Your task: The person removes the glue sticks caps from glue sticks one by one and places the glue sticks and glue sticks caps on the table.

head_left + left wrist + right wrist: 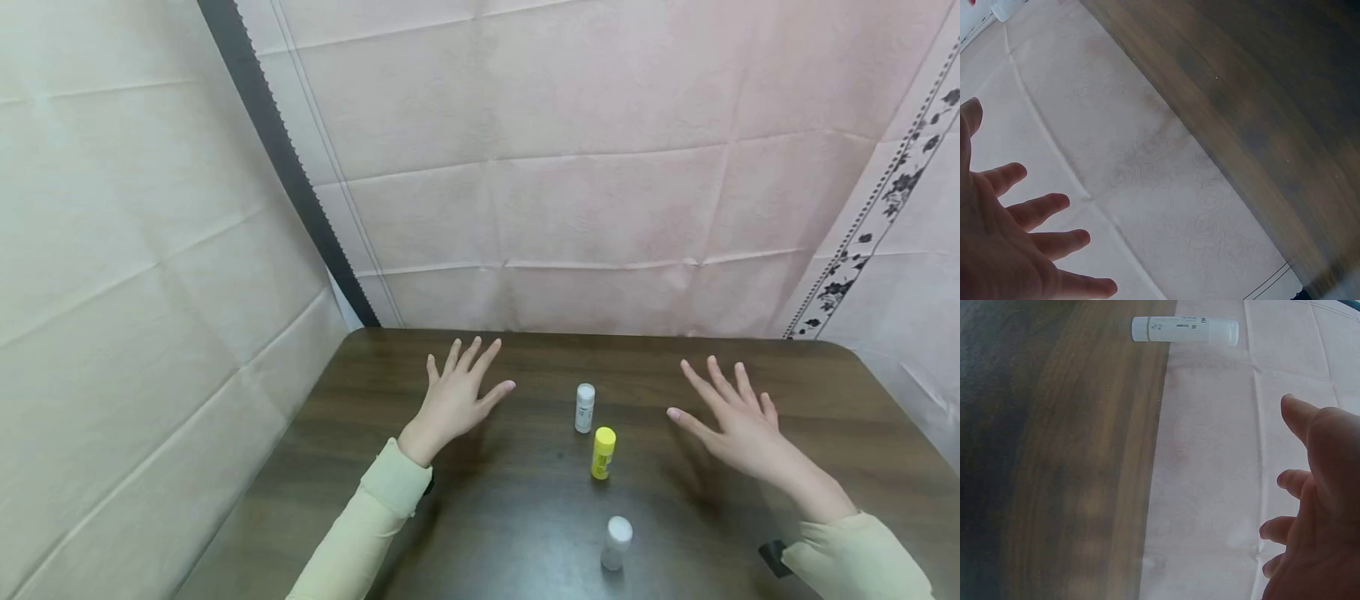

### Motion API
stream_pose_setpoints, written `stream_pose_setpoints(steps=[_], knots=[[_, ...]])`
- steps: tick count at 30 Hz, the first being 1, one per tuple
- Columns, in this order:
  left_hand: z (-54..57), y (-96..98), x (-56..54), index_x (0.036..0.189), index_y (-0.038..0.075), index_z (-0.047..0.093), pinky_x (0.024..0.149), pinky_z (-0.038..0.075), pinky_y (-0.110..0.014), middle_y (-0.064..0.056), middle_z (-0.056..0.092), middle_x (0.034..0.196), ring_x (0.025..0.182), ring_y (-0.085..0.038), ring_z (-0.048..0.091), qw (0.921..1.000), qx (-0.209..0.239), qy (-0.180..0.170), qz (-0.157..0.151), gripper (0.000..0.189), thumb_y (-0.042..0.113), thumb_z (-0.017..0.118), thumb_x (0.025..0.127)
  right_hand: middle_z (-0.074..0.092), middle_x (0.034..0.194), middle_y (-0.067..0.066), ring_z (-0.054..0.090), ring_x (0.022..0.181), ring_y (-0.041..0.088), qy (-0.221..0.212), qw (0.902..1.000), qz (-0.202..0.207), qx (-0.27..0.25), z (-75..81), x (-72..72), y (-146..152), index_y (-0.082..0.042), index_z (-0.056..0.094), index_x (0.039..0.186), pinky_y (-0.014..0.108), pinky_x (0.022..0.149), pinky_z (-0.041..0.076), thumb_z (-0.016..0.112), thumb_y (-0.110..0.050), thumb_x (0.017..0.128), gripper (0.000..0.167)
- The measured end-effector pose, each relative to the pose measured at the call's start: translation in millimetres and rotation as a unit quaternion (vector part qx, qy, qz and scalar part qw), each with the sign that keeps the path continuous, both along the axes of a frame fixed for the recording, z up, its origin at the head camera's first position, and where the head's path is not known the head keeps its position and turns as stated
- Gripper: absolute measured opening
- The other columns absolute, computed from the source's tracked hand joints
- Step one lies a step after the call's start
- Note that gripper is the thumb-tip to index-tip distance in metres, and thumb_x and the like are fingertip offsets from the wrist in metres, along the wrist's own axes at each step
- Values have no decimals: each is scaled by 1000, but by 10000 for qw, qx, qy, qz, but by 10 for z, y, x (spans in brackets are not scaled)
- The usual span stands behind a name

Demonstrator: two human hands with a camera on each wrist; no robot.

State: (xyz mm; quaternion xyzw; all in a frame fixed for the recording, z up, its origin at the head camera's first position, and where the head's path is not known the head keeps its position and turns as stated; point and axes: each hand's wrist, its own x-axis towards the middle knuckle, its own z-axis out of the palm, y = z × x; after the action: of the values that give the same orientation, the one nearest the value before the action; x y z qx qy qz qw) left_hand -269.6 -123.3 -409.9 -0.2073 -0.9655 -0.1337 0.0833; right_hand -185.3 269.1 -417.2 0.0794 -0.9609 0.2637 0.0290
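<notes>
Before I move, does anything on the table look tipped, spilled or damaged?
Nothing stands out. The yellow tube, the labelled white tube and the nearest, white-capped tube all appear upright on the table, with no spill or damage visible.

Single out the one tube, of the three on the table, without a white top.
The yellow tube, standing between the other two: its top is yellow, while the far tube and the near tube are both white-topped.

Three tubes (603, 453) — one table (517, 517)
</notes>
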Motion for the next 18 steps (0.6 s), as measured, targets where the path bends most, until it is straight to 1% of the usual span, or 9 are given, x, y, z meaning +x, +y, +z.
stream_pose_setpoints(steps=[4, 9, 12, 18], knots=[[-16, 12, 1, 160, 31, 26, 111, 6, -75, -11, 29, 163, 152, -40, 15, 10000, -2, 14, -11, 76, 71, 40, 97, -1, 164, 26, -19, 147, 48, -65, 10000, 20, -29, -35, 11, 18, -24, 11, 163, 78, 105, -6, 52, -57, 100, 82], [-37, -5, 27, 160, 31, 28, 111, 6, -75, -11, 30, 163, 151, -41, 17, 10000, 20, -53, -3, 76, 71, 40, 97, 0, 164, 27, -18, 147, 48, -113, 9999, 82, -100, -64, 23, 32, -22, 12, 163, 79, 104, -4, 53, -55, 100, 81], [-20, -18, 31, 160, 31, 29, 111, 6, -74, -11, 30, 163, 151, -40, 17, 10000, 40, -54, 5, 76, 71, 40, 97, 4, 163, 28, -15, 148, 49, 54, 9998, 70, -152, -46, 20, 58, -21, 15, 163, 80, 104, -1, 53, -53, 101, 80], [63, -38, 26, 159, 29, 31, 112, 6, -73, -10, 31, 162, 152, -38, 17, 10000, 83, 37, -26, 76, 72, 39, 97, 16, 160, 34, -2, 147, 54, 602, 9978, 19, -279, 32, 32, 146, -14, 24, 161, 83, 100, 9, 57, -44, 102, 74]])
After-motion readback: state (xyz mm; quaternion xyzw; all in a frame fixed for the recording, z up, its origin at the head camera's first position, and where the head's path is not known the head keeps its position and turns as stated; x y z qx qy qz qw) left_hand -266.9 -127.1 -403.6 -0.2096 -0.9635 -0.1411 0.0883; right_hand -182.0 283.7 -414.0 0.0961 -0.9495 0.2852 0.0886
